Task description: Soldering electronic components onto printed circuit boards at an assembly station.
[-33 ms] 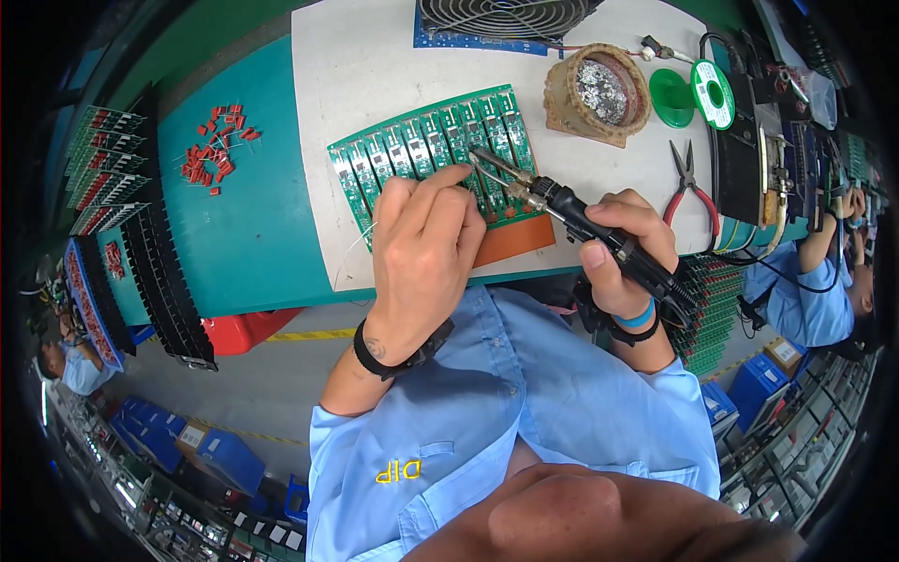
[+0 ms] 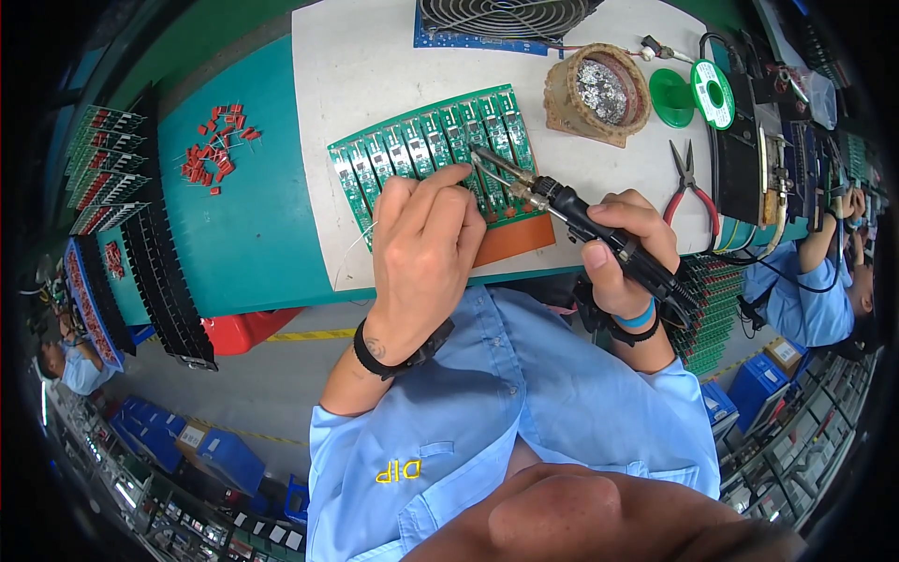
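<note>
A green panel of several narrow circuit boards [image 2: 398,142] lies on a white sheet, its near right edge by an orange-brown block [image 2: 515,242]. My left hand [image 2: 426,239] rests over the near part of the panel, fingers curled and pinched together. From its left side trails a thin pale strand of solder wire [image 2: 350,251]; the fingers hide the rest. My right hand [image 2: 626,248] is wrapped round the black handle of a soldering iron [image 2: 585,220]. The iron slants up and left, its tip over the boards just beyond my left fingertips; whether it touches them I cannot tell.
Beyond the panel stand a crusty pot of silvery metal [image 2: 599,92], a fan [image 2: 506,17] and a green solder spool [image 2: 714,95]. Red-handled pliers [image 2: 688,187] lie at right. Red components [image 2: 213,155] are heaped on the green mat [image 2: 253,244], with board racks [image 2: 110,169] far left.
</note>
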`<state>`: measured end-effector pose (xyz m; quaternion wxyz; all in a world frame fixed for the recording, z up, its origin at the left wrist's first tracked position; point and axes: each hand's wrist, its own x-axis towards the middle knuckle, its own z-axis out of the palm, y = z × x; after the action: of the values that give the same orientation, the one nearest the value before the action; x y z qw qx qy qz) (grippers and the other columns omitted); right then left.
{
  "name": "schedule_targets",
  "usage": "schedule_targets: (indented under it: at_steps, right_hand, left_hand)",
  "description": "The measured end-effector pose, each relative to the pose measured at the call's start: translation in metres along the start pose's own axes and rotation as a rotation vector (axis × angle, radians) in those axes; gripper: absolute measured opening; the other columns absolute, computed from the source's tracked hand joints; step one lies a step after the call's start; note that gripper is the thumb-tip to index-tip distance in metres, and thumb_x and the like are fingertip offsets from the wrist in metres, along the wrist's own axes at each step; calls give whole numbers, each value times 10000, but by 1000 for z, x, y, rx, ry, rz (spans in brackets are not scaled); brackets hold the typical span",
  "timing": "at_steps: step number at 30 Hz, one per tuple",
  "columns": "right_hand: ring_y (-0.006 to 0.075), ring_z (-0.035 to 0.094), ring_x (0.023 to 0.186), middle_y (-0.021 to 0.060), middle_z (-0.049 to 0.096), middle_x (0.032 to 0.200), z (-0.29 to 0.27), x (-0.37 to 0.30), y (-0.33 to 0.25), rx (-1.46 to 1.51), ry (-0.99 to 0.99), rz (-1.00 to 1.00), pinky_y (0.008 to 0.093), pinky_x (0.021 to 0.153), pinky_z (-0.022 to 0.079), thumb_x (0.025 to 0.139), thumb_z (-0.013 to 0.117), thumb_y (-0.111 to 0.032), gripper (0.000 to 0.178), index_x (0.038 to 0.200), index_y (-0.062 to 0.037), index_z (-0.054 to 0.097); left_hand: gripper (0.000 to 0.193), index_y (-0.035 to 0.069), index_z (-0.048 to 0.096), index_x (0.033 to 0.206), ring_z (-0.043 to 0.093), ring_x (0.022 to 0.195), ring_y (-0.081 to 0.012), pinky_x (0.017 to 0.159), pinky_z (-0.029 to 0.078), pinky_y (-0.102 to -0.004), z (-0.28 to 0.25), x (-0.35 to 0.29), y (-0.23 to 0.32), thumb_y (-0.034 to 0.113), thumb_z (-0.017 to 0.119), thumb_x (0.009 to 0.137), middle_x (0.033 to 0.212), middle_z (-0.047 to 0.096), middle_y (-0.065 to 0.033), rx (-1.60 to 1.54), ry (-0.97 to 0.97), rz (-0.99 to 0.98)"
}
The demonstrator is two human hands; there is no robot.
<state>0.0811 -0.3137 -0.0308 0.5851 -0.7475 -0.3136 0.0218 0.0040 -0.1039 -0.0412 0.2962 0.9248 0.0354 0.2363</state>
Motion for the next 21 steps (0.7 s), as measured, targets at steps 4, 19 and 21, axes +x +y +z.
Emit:
schedule_targets:
  at_steps: [4, 19, 21]
  right_hand:
    - [206, 583, 734, 178, 634, 859, -3, -1, -3, 0, 24, -25, 302, 663, 453, 872, 722, -261, 370, 1031, 53, 608]
    - [201, 573, 728, 179, 626, 854, 5, -2, -7, 10, 6, -19, 294, 651, 448, 861, 729, -248, 369, 1034, 55, 610]
    - [198, 573, 732, 175, 626, 856, 8, 1, -7, 13, -16, -17, 295, 652, 448, 861, 728, -239, 359, 1039, 51, 612]
  left_hand:
    - [190, 19, 646, 866, 540, 758, -240, 667, 469, -333, 0, -1, 0, -72, 734, 725, 1020, 726, -70, -11, -2, -6]
    - [182, -19, 640, 905, 574, 794, -279, 654, 479, -377, -4, -6, -7, -87, 738, 768, 955, 587, -122, -66, 155, -100]
    - [176, -25, 640, 909, 577, 796, -281, 651, 483, -377, -6, -5, -8, -89, 735, 775, 955, 576, -128, -63, 145, -101]
